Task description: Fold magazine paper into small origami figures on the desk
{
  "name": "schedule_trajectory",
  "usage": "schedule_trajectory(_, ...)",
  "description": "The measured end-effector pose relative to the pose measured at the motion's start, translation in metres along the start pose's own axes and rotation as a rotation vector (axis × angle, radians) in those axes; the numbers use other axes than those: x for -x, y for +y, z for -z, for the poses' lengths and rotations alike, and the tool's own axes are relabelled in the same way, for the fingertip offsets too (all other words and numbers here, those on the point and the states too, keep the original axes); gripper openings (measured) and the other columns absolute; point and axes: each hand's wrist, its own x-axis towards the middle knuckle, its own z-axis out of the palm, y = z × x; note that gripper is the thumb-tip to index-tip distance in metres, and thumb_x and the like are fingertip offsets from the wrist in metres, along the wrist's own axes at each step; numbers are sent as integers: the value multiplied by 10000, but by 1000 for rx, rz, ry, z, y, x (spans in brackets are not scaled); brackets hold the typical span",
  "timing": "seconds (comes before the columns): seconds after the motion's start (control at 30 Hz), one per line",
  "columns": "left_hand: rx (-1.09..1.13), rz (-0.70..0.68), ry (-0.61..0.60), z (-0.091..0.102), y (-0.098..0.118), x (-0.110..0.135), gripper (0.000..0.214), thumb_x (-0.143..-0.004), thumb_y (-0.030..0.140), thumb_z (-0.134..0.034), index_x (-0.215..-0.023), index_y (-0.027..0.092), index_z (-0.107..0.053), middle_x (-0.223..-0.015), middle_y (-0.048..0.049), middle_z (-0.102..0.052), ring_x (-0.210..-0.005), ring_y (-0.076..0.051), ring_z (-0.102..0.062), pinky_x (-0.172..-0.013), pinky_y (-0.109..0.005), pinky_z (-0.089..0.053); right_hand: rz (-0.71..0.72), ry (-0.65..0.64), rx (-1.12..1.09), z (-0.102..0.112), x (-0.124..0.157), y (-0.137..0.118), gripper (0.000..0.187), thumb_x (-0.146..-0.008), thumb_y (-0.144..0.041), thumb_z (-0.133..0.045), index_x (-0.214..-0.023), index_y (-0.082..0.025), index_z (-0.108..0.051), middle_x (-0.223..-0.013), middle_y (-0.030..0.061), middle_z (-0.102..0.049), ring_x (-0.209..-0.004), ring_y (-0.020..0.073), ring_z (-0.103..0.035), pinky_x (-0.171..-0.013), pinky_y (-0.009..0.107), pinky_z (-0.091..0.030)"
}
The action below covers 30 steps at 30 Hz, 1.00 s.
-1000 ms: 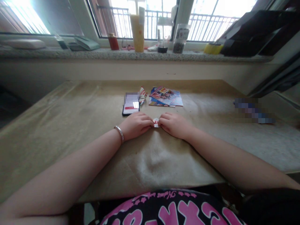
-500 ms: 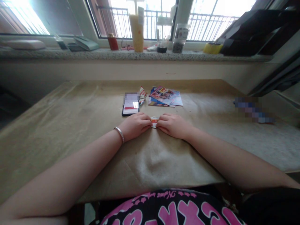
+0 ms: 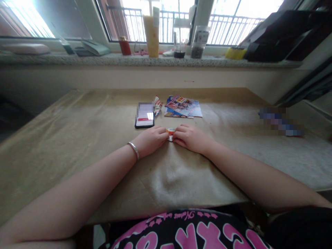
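A small piece of printed paper (image 3: pixel 170 131), white with orange and red, lies on the cloth between my hands. My left hand (image 3: pixel 153 139) grips its left end with bent fingers. At the other end, my right hand (image 3: pixel 190 139) closes on the paper, fingertips pressed together. Both hands rest low on the table and hide much of the paper. Just beyond my left hand lies a phone (image 3: pixel 145 117) with a lit screen. Beside the phone stands a folded scrap of red-and-white paper (image 3: pixel 157 104).
A stack of colourful printed sheets (image 3: pixel 184 106) lies beyond my hands on the beige tablecloth (image 3: pixel 103 114). A blurred-out item (image 3: pixel 281 121) is at the far right. On the stone windowsill (image 3: pixel 160 61) stand a yellow cup (image 3: pixel 151 38), a red bottle (image 3: pixel 125 46) and clear containers.
The paper between my hands has tilted slightly, showing more of its orange band. Both hands keep nearly the same place and hold.
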Motion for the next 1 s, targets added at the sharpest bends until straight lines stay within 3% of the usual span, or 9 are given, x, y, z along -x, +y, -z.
schedule_trajectory(0.27,203,81,44,-8,-6,0,132,-875,250,-521,-872,160,-617,-819,-39,-577,-735,-135,-521,-675,-236,-411,-34,13,-29,-3,-3,-5,185,-896,-233,-446,-900,-164,-618,-866,76,-606,-824,188,-508,-744,295,-412)
schedule_trajectory(0.6,203,48,64,-9,-9,-3,168,-882,244,-498,-847,170,-644,-767,-27,-586,-688,-123,-525,-619,-224,-378,-256,-5,-258,-5,-5,-5,122,-843,-213,-478,-807,-170,-587,-788,42,-571,-754,158,-516,-672,252,-380)
schedule_trajectory(1.0,283,269,18,-9,-4,-11,194,-861,282,-524,-751,160,-628,-728,-19,-577,-652,-119,-525,-580,-217,-362,-322,59,-343,-5,-5,-4,76,-797,-187,-530,-835,-164,-592,-723,13,-592,-673,128,-514,-624,225,-370)
